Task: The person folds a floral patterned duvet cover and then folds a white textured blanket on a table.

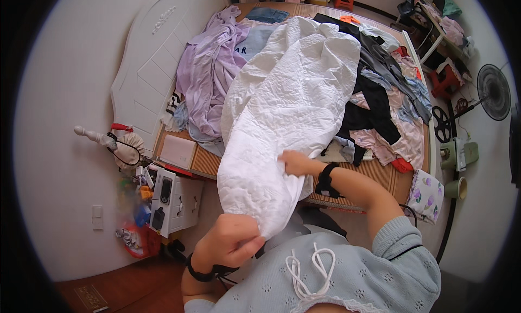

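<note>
A large white quilted cloth (293, 89), perhaps a mattress cover, lies bunched lengthwise over the bed and comes off its near edge towards my body. My left hand (232, 237) is closed on the near end of this cloth, close to my waist. Farther up, at the cloth's right side, my right hand (299, 163) has its fingers curled against the fabric and grips a fold; its fingertips are partly hidden. Both wrists carry black bands.
Beneath the cloth is a bed with a slatted mat (207, 160) and a white headboard (148, 65). Lilac bedding (209, 69) lies left, mixed clothes (382, 105) right. A white nightstand (175, 201) stands left, a fan (493, 92) right, beside a tulip-patterned cushion (425, 196).
</note>
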Tool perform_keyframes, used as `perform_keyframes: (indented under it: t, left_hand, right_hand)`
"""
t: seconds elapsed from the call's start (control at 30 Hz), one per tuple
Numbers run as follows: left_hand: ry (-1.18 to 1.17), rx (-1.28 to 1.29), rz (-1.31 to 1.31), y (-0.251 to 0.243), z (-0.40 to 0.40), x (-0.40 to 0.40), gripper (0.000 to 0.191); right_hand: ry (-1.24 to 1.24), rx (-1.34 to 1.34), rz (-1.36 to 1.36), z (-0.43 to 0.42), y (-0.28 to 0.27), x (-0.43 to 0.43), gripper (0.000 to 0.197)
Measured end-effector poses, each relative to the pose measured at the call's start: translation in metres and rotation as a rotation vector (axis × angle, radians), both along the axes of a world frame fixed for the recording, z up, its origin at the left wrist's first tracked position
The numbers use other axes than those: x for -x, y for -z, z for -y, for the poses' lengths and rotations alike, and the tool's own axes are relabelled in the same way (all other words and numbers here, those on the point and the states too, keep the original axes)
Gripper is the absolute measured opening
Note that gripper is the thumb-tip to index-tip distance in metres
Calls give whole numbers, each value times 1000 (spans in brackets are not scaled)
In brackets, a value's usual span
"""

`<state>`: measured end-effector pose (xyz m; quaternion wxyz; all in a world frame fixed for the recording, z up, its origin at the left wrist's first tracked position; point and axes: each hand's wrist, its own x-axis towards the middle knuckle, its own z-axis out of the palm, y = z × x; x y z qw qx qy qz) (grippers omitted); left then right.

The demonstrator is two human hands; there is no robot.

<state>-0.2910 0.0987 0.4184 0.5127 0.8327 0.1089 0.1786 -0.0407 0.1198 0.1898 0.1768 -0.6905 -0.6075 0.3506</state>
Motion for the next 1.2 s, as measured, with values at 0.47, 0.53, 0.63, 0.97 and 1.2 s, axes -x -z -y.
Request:
perform_keyframes:
  t: [0.47,0.53,0.63,0.97,1.2]
  left_hand:
    - [-376,134,-21,16,-83,-2,23]
    - [-353,154,-123,23,-81,-15,21]
    - [-380,29,-269,41,-85,-29,15]
    - [-896,-293,191,61,-117,-49,8]
    - [-1272,-804,147,62,-182,-10,9]
  right_hand:
    - [550,-1234,-242,67,-194,-131,8]
    - [578,-1114,-304,77,-183,-145,9]
    - [608,-1030,-166,90,-170,-155,9]
    - [586,-767,-478,122,-141,-147,10]
    - [-170,-224,-218,126,-137,-72,23]
